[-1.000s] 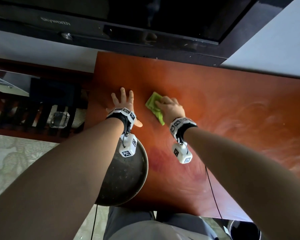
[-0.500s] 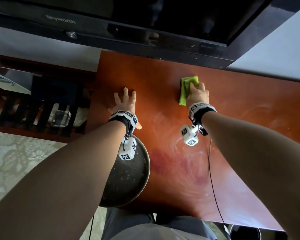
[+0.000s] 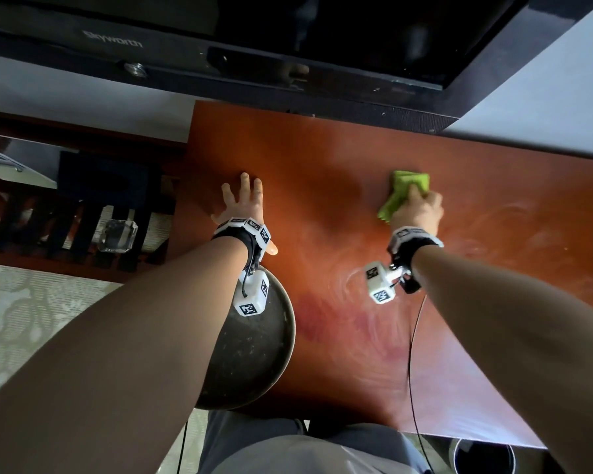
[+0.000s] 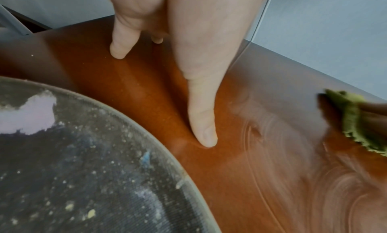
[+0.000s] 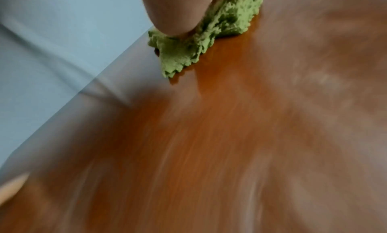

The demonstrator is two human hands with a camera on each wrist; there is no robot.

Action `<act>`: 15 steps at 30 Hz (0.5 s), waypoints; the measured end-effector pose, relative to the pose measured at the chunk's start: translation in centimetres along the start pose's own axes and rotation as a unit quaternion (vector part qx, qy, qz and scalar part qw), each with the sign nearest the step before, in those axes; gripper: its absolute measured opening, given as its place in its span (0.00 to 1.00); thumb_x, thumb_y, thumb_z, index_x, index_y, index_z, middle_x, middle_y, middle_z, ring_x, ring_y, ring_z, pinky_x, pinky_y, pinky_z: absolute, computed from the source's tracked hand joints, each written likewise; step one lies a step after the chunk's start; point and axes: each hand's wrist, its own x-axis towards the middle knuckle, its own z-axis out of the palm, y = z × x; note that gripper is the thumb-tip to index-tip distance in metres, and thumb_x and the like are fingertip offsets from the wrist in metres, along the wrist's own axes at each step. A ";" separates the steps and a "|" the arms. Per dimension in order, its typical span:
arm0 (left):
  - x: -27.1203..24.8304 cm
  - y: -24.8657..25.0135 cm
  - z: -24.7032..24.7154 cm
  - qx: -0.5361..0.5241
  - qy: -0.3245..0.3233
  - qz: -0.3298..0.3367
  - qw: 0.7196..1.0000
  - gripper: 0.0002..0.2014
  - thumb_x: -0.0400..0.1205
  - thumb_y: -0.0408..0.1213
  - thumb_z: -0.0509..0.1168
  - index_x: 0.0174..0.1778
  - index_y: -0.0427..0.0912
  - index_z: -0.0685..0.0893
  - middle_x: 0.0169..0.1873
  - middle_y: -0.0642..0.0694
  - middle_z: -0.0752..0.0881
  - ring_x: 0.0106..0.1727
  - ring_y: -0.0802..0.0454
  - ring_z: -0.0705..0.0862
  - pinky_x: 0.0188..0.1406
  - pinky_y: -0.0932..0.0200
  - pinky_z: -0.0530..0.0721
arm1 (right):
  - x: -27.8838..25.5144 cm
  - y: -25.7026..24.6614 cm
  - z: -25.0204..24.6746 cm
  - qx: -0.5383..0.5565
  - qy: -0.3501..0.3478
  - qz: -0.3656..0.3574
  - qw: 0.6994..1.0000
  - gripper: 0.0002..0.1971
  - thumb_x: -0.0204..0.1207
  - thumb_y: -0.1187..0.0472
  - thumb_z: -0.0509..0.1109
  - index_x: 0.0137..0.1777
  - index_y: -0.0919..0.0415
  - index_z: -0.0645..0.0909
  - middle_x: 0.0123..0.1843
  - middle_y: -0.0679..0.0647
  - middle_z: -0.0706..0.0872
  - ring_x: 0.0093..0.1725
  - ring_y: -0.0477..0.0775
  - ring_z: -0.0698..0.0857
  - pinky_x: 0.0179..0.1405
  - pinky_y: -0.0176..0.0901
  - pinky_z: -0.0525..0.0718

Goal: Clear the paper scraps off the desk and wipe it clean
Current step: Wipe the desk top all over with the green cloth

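— Reddish-brown wood across the whole desk (image 3: 339, 159), streaked with pale wipe swirls near the middle and toward the right. Green cloth (image 3: 406, 193) lying on it well back, close to the dark television (image 3: 288, 35) at the far edge.

— Gripped how?

— Bunched under the right hand (image 3: 418, 210), fingers curled over the top and pressing it flat to the wood. Left hand (image 3: 242, 203) resting spread and relaxed on the desk near its left edge, holding nothing, just beyond the round dark tray (image 3: 271, 371).

— And the paper scraps?

— Off the wood, as far as visible. One pale lilac scrap (image 4: 27, 115) in the tray, plus crumbs and specks too small to count.

— Likely trouble from here?

— Probably three kinds. Cloth sweeping back toward the tray and knocking it, since the tray overhangs the near left corner and could tip its load to the floor. Loose cloth corner trailing, leaving streaks or missing the far right, where a few specks seem to remain. Cable (image 3: 411, 354) from the right wrist dragging across damp wood.

— Count, then?

— One desk, one cloth, one tray, one clear scrap, two hands, one television, one cable in sight on the wood.
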 end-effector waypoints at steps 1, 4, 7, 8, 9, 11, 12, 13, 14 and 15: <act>0.0 0.0 0.0 0.001 -0.001 -0.001 1.000 0.72 0.59 0.52 0.86 0.84 0.54 0.35 0.83 0.52 0.31 0.84 0.36 0.36 0.68 0.20 0.68 | 0.6 0.8 -0.9 -0.001 0.006 0.060 0.998 0.20 0.76 0.67 0.59 0.67 0.57 0.77 0.68 0.64 0.70 0.65 0.70 0.72 0.63 0.58 0.74; -0.1 0.0 0.0 0.009 -0.002 0.003 1.000 0.75 0.55 0.57 0.86 0.83 0.54 0.33 0.83 0.52 0.31 0.84 0.36 0.36 0.68 0.21 0.69 | 2.3 0.5 -1.6 -0.024 -0.020 0.145 0.989 0.24 0.76 0.64 0.62 0.73 0.57 0.69 0.72 0.61 0.64 0.70 0.67 0.67 0.63 0.65 0.74; -0.1 -0.1 0.1 0.008 -0.002 0.005 1.000 0.75 0.54 0.57 0.86 0.83 0.54 0.34 0.83 0.52 0.31 0.84 0.35 0.36 0.68 0.21 0.68 | 4.4 -1.9 -1.4 -0.022 -0.041 0.106 0.993 0.25 0.77 0.62 0.66 0.74 0.58 0.67 0.76 0.60 0.62 0.72 0.67 0.65 0.69 0.66 0.71; 0.0 -0.1 0.2 0.009 0.000 0.005 1.000 0.75 0.54 0.57 0.86 0.83 0.54 0.34 0.83 0.52 0.31 0.84 0.35 0.37 0.68 0.21 0.68 | 5.0 -3.0 -1.2 -0.014 -0.049 0.072 0.996 0.23 0.77 0.63 0.66 0.73 0.58 0.69 0.76 0.60 0.62 0.72 0.67 0.65 0.71 0.65 0.71; 0.0 -0.1 0.2 0.009 -0.001 0.005 1.000 0.75 0.54 0.57 0.86 0.84 0.54 0.34 0.83 0.52 0.32 0.84 0.35 0.37 0.68 0.21 0.69 | 5.4 -4.2 -0.9 -0.007 -0.057 0.036 0.998 0.21 0.78 0.64 0.64 0.70 0.57 0.71 0.75 0.59 0.63 0.71 0.67 0.66 0.72 0.64 0.71; 0.1 -0.1 0.2 0.009 -0.001 0.003 1.000 0.75 0.53 0.58 0.86 0.84 0.54 0.35 0.83 0.52 0.32 0.84 0.35 0.37 0.67 0.21 0.69 | 5.5 -7.3 0.5 0.010 -0.067 -0.040 0.997 0.16 0.80 0.64 0.60 0.67 0.55 0.76 0.72 0.58 0.67 0.69 0.66 0.68 0.70 0.57 0.72; 0.0 -0.1 0.2 0.011 -0.002 0.004 1.000 0.75 0.53 0.58 0.85 0.83 0.54 0.34 0.83 0.52 0.32 0.84 0.35 0.37 0.67 0.21 0.69 | 5.1 -8.9 1.2 0.023 -0.081 -0.071 0.994 0.15 0.81 0.62 0.60 0.66 0.54 0.78 0.70 0.58 0.71 0.68 0.65 0.71 0.67 0.53 0.74; 0.0 -0.1 0.1 0.012 -0.003 0.005 1.000 0.76 0.53 0.58 0.85 0.83 0.54 0.34 0.83 0.52 0.31 0.84 0.35 0.37 0.67 0.21 0.70 | 4.2 -10.5 1.9 0.030 -0.091 -0.107 0.990 0.15 0.82 0.57 0.62 0.67 0.52 0.79 0.68 0.57 0.74 0.67 0.64 0.74 0.63 0.50 0.75; 0.0 -0.1 0.1 0.012 -0.003 0.007 1.000 0.76 0.53 0.58 0.85 0.83 0.54 0.34 0.83 0.52 0.31 0.84 0.35 0.37 0.67 0.21 0.70 | 3.1 -11.7 2.6 0.048 -0.102 -0.139 0.984 0.16 0.81 0.51 0.63 0.67 0.50 0.79 0.65 0.56 0.77 0.64 0.62 0.78 0.59 0.48 0.77; -0.1 0.0 0.0 0.011 -0.004 0.007 1.000 0.76 0.53 0.58 0.85 0.83 0.54 0.34 0.83 0.53 0.31 0.84 0.35 0.36 0.67 0.21 0.70 | 2.0 -12.6 3.6 0.050 -0.123 -0.185 0.974 0.17 0.80 0.46 0.62 0.66 0.47 0.79 0.64 0.54 0.79 0.61 0.59 0.80 0.57 0.45 0.79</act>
